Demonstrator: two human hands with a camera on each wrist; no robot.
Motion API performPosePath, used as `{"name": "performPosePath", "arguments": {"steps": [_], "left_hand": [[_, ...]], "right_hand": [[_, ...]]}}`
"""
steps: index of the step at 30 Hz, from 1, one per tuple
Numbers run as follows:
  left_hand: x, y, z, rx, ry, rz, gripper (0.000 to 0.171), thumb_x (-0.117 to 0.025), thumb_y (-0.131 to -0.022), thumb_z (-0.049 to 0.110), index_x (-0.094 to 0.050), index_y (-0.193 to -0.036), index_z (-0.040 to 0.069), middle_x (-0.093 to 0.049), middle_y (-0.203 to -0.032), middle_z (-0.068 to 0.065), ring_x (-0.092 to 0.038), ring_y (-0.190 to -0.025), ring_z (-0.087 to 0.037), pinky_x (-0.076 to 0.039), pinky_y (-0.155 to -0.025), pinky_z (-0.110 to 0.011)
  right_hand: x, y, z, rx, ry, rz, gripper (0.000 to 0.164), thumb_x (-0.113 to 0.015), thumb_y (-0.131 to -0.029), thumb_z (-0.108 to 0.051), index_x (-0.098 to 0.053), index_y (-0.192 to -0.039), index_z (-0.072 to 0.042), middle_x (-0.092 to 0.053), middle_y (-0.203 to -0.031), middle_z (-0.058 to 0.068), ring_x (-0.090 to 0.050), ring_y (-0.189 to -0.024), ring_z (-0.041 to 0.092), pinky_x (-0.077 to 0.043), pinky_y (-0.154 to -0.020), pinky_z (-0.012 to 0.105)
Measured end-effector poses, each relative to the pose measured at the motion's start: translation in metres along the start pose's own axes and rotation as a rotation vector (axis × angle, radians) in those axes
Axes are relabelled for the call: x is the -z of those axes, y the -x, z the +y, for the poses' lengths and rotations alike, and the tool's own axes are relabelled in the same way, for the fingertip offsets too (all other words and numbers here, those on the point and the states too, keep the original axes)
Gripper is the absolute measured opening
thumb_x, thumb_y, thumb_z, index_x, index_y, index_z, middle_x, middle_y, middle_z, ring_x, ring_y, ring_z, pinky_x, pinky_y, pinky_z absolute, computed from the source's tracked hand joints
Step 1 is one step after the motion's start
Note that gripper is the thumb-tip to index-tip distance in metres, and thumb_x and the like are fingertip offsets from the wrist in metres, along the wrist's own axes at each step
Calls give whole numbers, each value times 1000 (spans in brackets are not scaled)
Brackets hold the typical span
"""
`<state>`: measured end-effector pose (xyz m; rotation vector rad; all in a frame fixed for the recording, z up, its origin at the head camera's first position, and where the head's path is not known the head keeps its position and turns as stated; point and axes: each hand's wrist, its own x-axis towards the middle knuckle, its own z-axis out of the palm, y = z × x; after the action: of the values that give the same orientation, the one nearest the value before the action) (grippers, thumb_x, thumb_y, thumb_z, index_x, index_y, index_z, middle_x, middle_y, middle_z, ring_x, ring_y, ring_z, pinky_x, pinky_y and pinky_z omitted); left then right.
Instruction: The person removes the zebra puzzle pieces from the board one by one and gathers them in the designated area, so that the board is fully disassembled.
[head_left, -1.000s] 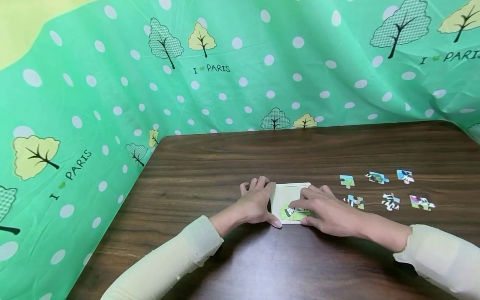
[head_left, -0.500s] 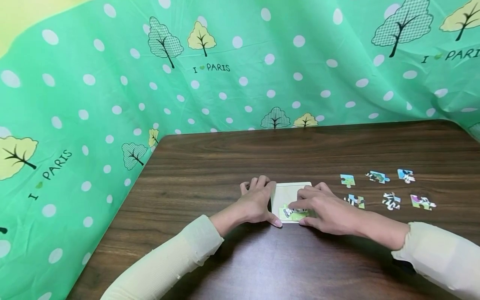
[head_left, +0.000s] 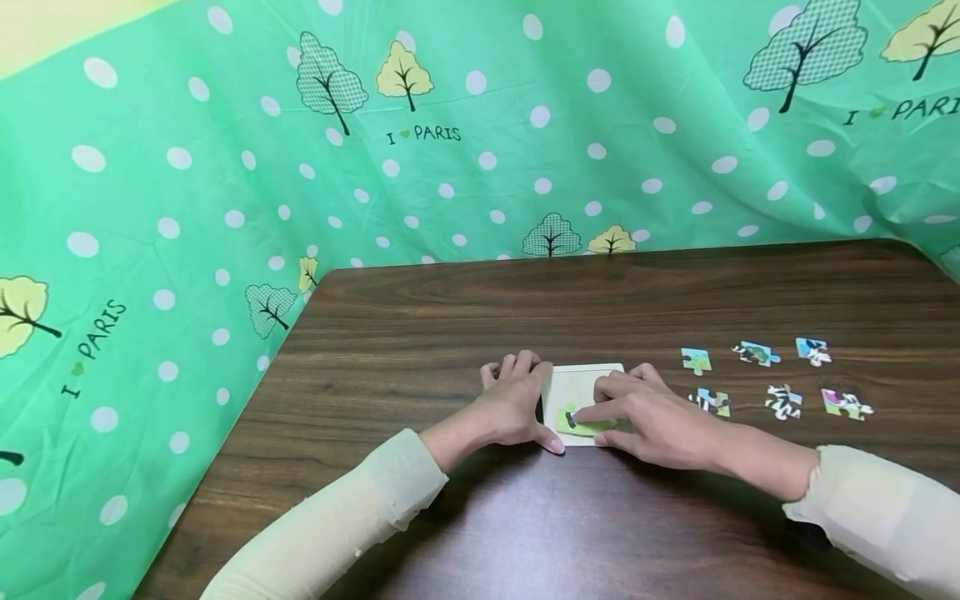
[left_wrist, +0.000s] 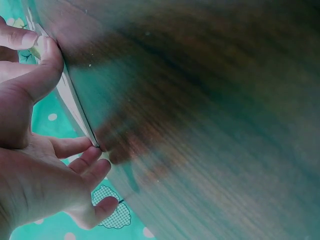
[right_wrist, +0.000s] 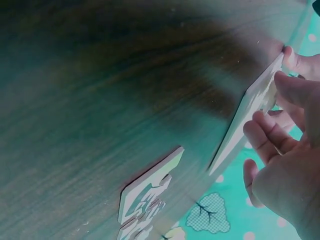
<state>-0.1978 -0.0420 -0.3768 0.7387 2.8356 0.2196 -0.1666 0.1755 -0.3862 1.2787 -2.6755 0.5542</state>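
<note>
A pale square puzzle tray (head_left: 573, 384) lies on the table in front of the person. My left hand (head_left: 512, 407) holds its left side, thumb at the near corner and index finger at the far one. Within the tray, along its near edge, is a green puzzle piece (head_left: 591, 429) with a dark-and-white picture detail. My right hand (head_left: 663, 427) pinches this piece, index fingertip on top and thumb at its near side, covering its right part. In the right wrist view the tray (right_wrist: 243, 107) appears edge-on beside the fingers.
Several loose puzzle pieces lie in two rows right of the tray, among them a striped piece (head_left: 783, 402) and a pink-and-green piece (head_left: 846, 404). The dark wooden table (head_left: 405, 325) ends at a green dotted cloth (head_left: 450, 217) behind and to the left.
The green piece has shifted slightly left inside the tray, and my right index finger has slid left over its picture. My left hand keeps its place on the tray.
</note>
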Motion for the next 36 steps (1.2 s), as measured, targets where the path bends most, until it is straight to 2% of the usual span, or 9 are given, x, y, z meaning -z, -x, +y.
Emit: {"name": "performPosePath", "arguments": {"steps": [6,11,18,30,36], "left_hand": [[0,0,1,5,-9,-4,100,-84,-56,58,-43,-138,17,-40,-134,-1,-35,-121,-21,-23,-102,-49],[1,0,1,9,-7,-5,99,-84,-55,57,-44,-136,17,-40,-134,-1,-35,-121,-21,-23,-103,-49],[2,1,1,6,4,-6,97,-85,-55,57,-46,-134,17,-41,-133,-2,-36,-121,-22,-23,-103,-49],[2,1,2,10,10,-8,96,-85,-56,56,-46,-134,17,-40,-134,-2,-35,-122,-22,-23,-103,-50],[2,1,1,6,9,-6,95,-84,-56,57,-46,-133,17,-40,-133,-2,-35,-122,-22,-23,-103,-51]], "right_hand": [[0,0,3,55,7,25,32,-78,-78,-17,-75,-109,-25,-41,-83,-14,-38,-79,0,-22,-78,33],[0,0,3,42,7,9,34,-76,-79,-16,-73,-111,-28,-39,-85,-16,-39,-80,0,-21,-76,31],[-2,-1,0,-49,18,-63,29,-70,-86,-18,-67,-115,-18,-48,-94,-13,-43,-85,4,-26,-81,34],[-1,0,-2,19,61,-68,35,-70,-86,-19,-63,-120,-16,-46,-96,-10,-42,-84,7,-27,-80,35],[-1,2,-3,-30,11,-84,34,-66,-90,-21,-61,-123,-16,-47,-98,-11,-40,-88,7,-25,-80,32]]}}
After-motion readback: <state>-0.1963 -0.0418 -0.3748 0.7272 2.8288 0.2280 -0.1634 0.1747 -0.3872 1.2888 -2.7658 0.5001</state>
